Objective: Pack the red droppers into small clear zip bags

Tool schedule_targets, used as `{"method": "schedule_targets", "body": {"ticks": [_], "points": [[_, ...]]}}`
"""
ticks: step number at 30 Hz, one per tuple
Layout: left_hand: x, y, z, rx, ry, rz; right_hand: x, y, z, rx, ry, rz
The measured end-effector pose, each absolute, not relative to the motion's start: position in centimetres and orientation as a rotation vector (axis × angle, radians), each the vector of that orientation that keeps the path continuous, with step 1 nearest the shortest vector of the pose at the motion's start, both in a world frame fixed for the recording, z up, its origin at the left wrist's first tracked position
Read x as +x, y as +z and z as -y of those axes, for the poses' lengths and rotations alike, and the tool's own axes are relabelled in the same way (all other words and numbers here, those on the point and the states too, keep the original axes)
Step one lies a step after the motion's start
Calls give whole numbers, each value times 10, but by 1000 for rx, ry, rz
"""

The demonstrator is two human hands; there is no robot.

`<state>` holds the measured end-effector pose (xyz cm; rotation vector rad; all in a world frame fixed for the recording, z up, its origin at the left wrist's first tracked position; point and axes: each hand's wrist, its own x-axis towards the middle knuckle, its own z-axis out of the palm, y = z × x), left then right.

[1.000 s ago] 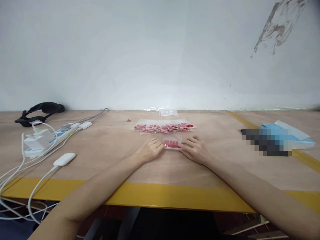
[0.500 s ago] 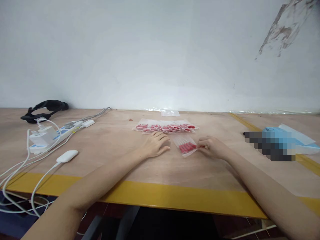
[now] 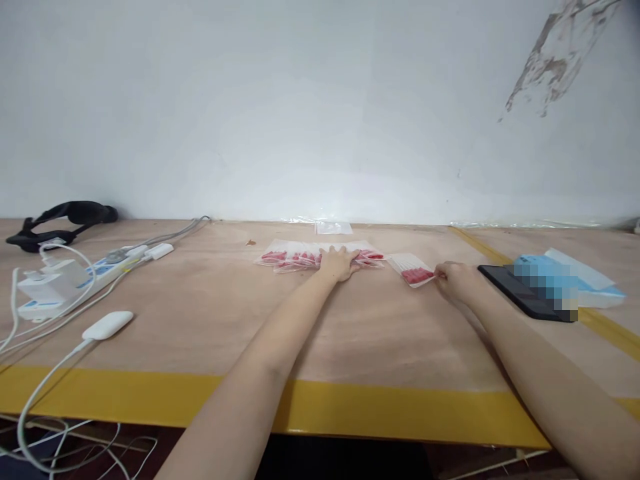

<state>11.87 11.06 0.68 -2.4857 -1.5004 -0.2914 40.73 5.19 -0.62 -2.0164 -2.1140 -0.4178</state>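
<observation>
Several clear plastic bags with red pieces inside lie overlapping in a row on the table. My left hand rests on the right half of this row, palm down with its fingers spread. To the right, one separate clear bag holds several red, stick-like pieces side by side. My right hand pinches that bag at its right corner, with thumb and fingers closed. What the red pieces are, I cannot make out.
At the left stand a power strip with white chargers, a white cable plug and a black headset strap. Right of my right hand lie a black phone and a blue packet. White sheets lie by the wall.
My right hand has drawn the single bag to the right, away from the row. My left hand has moved right and forward onto the row of bags.
</observation>
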Motion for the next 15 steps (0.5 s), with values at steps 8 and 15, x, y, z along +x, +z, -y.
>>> {"method": "schedule_targets", "body": {"ticks": [8, 15], "points": [[85, 0, -114, -2486, -299, 1477, 346, 5, -58, -1525, -402, 2248], [23, 1, -110, -2468, -323, 1405, 257, -12, -96, -1182, -265, 2338]]}}
